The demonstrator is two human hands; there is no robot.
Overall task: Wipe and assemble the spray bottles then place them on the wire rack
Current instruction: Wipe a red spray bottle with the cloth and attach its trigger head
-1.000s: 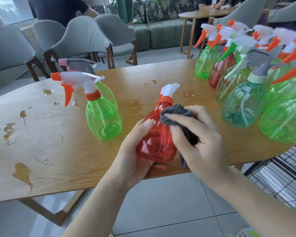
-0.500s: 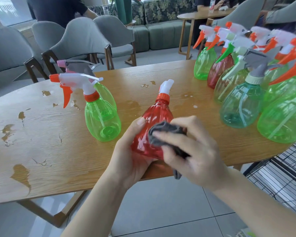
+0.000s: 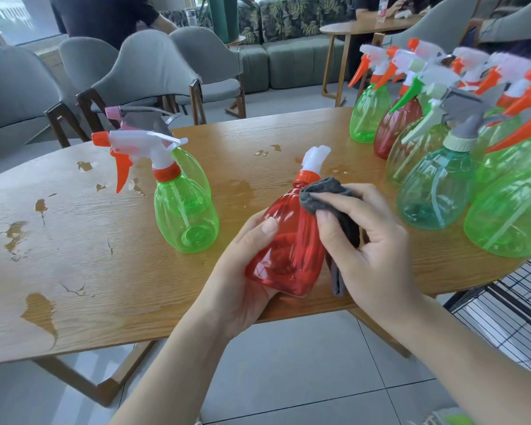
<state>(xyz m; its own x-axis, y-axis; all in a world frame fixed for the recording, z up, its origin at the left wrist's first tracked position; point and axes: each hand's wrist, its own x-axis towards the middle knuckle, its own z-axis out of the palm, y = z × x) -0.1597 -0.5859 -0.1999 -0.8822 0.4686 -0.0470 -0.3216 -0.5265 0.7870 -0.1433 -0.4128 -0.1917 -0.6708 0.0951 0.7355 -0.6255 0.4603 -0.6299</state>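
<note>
A red spray bottle (image 3: 288, 250) with a white and orange spray head lies tilted away from me over the table's near edge. My left hand (image 3: 242, 271) grips its base from the left and below, thumb on its side. My right hand (image 3: 368, 240) holds a grey cloth (image 3: 328, 194) pressed against the bottle's upper right side near the neck. The black wire rack (image 3: 509, 317) stands low at the right, beside the table.
The wooden table (image 3: 74, 256) has wet patches on its left half. Two green spray bottles (image 3: 186, 216) stand left of centre. Several green, red and teal bottles (image 3: 436, 191) crowd the right end. Grey chairs (image 3: 154, 65) and people sit behind.
My right hand has slid the cloth back up the bottle from its lower belly to the shoulder near the neck. The left hand keeps its hold on the base.
</note>
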